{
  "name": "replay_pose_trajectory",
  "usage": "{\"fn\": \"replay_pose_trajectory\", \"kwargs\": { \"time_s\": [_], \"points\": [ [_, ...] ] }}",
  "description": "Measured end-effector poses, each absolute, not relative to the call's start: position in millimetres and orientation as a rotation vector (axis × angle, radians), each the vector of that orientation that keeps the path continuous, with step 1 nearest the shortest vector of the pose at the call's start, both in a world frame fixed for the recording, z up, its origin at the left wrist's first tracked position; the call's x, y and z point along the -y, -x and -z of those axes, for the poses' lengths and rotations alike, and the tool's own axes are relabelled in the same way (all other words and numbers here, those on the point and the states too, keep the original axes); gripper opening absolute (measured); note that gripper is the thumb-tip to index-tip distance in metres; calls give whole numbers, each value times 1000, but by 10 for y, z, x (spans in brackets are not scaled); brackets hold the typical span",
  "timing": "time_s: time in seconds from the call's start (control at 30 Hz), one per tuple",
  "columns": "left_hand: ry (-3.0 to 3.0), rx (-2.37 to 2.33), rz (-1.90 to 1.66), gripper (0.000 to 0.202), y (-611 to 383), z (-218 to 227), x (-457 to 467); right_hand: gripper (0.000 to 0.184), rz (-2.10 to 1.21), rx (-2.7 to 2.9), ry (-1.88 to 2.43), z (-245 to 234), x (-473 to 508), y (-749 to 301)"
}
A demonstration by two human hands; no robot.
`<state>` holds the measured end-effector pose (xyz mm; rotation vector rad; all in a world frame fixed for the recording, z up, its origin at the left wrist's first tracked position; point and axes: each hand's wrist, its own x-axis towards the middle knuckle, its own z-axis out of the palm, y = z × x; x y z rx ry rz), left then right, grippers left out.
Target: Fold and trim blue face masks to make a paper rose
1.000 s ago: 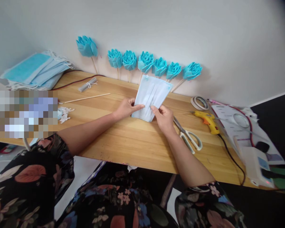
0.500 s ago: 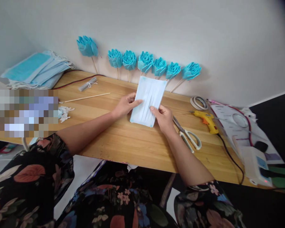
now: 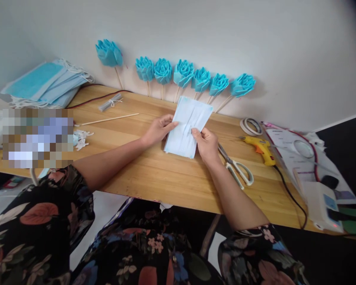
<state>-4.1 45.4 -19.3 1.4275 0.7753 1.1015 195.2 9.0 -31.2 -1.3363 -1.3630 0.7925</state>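
Pale blue mask [image 3: 186,126], faint pleat lines running down it. Behind the mask, roses [image 3: 182,73], all bright turquoise! Under the mask, the table [image 3: 166,178], honey-brown with streaky wood grain. Right of the mask, scissors [image 3: 239,170] with white handles, then a glue gun [image 3: 261,147], yellow and orange. Far left of the mask, a stack [image 3: 44,81], sky blue and white. Nearer than the mask, sleeves [image 3: 41,221]: black, printed with rust-red, pink and blue flowers.

Black floral short-sleeved garment [image 3: 154,253]
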Motion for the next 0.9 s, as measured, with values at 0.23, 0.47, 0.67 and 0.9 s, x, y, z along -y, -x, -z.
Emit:
{"fn": "replay_pose_trajectory", "kwargs": {
  "time_s": [0.23, 0.47, 0.67, 0.9],
  "points": [
    [-1402, -841, -1133, 44, 48, 146, -435, 41, -674, 1401, 1435, 250, -77, -1950],
    [-1359, -837, -1129, 49, 46, 164, -450, 44, -678, 1421, 1440, 264, -82, -1953],
    [-1357, -869, -1128, 43, 58, 155, -454, 46, -694, 1429, 1424, 264, -85, -1946],
    [-1389, -778, -1202, 35, 52, 189, -497, 45, -778, 1397, 1403, 246, -68, -1928]
  ]
}}
